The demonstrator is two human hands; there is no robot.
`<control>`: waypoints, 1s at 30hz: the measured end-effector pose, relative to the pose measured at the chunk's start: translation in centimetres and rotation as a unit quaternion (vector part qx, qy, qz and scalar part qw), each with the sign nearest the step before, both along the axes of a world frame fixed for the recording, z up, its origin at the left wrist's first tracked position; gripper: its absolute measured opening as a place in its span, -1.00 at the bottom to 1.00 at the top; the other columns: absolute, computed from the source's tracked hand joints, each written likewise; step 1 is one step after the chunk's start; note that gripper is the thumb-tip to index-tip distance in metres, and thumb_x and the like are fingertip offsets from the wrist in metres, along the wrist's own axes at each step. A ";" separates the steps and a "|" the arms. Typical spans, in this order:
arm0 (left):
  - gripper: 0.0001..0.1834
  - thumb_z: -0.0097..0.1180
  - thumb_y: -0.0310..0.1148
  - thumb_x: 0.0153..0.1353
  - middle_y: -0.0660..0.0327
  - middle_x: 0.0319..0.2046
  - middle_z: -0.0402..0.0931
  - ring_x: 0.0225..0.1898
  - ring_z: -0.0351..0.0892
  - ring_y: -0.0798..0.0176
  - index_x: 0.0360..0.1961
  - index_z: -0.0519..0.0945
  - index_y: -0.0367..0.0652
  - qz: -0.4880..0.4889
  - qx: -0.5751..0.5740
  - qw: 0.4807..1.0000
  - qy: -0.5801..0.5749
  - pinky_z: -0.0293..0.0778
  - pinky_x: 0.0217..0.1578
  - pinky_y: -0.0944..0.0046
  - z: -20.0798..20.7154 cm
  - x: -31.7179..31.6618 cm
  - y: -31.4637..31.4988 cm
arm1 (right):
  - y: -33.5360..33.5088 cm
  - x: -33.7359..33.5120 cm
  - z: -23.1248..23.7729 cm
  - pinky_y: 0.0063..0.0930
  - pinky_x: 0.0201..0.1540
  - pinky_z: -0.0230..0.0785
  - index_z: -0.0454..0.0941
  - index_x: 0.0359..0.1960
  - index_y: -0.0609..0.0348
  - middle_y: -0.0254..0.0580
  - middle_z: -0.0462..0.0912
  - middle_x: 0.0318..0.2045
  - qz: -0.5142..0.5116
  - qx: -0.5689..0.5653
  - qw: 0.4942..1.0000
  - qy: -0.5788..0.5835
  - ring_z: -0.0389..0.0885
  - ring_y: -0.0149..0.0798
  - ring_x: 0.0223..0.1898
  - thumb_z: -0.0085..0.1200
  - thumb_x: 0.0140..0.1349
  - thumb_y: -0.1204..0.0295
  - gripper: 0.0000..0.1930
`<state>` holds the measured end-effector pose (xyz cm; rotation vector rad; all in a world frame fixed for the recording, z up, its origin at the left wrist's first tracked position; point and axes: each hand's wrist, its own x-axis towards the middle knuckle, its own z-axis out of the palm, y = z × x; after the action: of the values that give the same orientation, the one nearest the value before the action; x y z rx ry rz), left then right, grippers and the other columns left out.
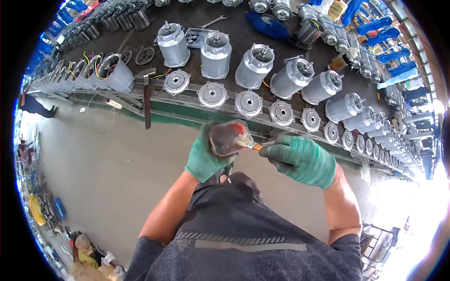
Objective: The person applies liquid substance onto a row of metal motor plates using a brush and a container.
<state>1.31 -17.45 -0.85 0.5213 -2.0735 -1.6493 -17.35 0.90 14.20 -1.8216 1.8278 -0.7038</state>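
Observation:
My left hand (205, 157), in a green glove, is wrapped round a clear plastic tub (220, 149) with red stuff inside, held in front of my chest. My gloved right hand (300, 159) grips the orange handle of a paintbrush (251, 144). Its pale bristles dip inside the tub at the right side, against the red. Beyond my hands, round metal motor end covers (248, 103) lie in a row along the bench's front edge. Behind them stand silver motor housings (254, 66) with shafts pointing up.
A hammer (146, 93) hangs its handle over the edge of the dark bench (126, 40). A wrench (213, 21) and a blue bundle (268, 26) lie farther back. More housings (112, 75) with wires line the left. Blue cable coils (384, 36) sit at the far right.

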 end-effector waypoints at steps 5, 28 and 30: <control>-0.01 0.56 -0.44 -0.19 0.10 0.14 0.43 0.17 0.45 0.17 0.25 0.19 -0.16 0.021 -0.008 0.999 -0.028 0.42 0.17 0.18 0.7 -0.8 -1.5 | -1.1 -2.6 1.6 -0.25 -0.33 0.46 0.60 0.02 0.00 -0.23 0.54 -0.32 0.041 -0.013 0.998 0.043 0.57 -0.08 -0.34 0.22 0.05 0.55 -0.57; 0.00 0.59 -0.39 -0.21 0.08 0.13 0.43 0.13 0.47 0.16 0.24 0.21 -0.17 -0.144 0.047 0.986 0.076 0.44 0.15 0.18 -1.0 -3.8 -16.2 | -11.8 1.9 0.1 -0.32 -0.32 0.46 0.60 -0.01 0.12 -0.16 0.59 -0.32 -0.213 -0.055 0.974 -0.046 0.59 -0.17 -0.37 0.20 0.12 0.62 -0.64; 0.01 0.59 -0.38 -0.21 0.08 0.11 0.43 0.14 0.47 0.15 0.25 0.20 -0.17 -0.134 0.057 0.988 0.041 0.43 0.15 0.18 -1.1 -3.2 -17.1 | -11.7 1.7 0.4 -0.33 -0.34 0.46 0.60 0.00 0.13 -0.14 0.61 -0.36 -0.223 0.009 0.973 -0.054 0.58 -0.18 -0.41 0.17 0.13 0.61 -0.64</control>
<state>-1.93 -34.58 -1.97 0.2101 -2.0705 -1.9142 -15.61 -10.77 14.64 -1.3370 2.1825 -0.9179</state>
